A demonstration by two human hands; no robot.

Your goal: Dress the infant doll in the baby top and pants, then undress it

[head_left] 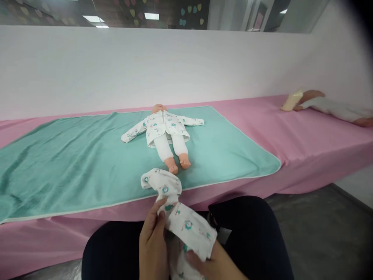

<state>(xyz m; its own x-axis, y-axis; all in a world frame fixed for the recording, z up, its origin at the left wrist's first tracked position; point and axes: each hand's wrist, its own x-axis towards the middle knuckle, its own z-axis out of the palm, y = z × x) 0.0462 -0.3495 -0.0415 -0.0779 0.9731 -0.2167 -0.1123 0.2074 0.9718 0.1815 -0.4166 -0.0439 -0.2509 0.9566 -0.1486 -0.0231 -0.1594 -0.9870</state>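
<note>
Printed garment (pixel 190 227) — pinched in left hand (pixel 154 233), partly covering right hand (pixel 208 266).

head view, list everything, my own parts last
sheet: 1, pink, middle
blanket: 1, green, on sheet
doll: 1, peach, on blanket
jacket: 1, printed white, on doll
leggings: 1, white, on doll
garment: 1, printed white, bottom
figure: 1, mostly white, right
pack: 1, cream, beside figure
wall: 1, white, behind sheet
glass: 1, mostly dark, top
hearts: several, mixed colours, top
lights: several, white, top
floor: 1, grey, lower right
left hand: 1, bare, holding garment
right hand: 1, bare, partly hidden
legs: 2, in black, bottom
</note>
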